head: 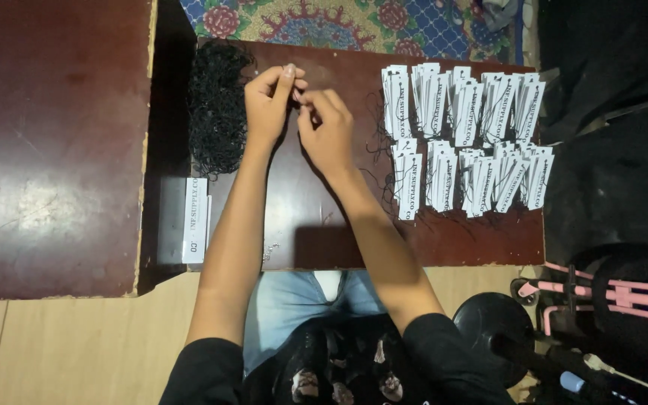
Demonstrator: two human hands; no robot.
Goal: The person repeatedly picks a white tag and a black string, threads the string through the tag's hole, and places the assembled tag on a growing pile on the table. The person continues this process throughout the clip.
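**Black string pinched between both hands over the dark wooden board**

Black string (299,96), thin and barely visible, is pinched between the fingertips of the left hand (268,101) and right hand (328,127), held above the dark wooden board (301,217). A black string pile (217,112) is seen left of the hands; white tag stacks (466,135) are laid out right of them.

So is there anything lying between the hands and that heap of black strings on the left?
Nothing visible. The left hand sits right beside the black string pile, with only bare tabletop between. The right hand is next to it, fingertips meeting.
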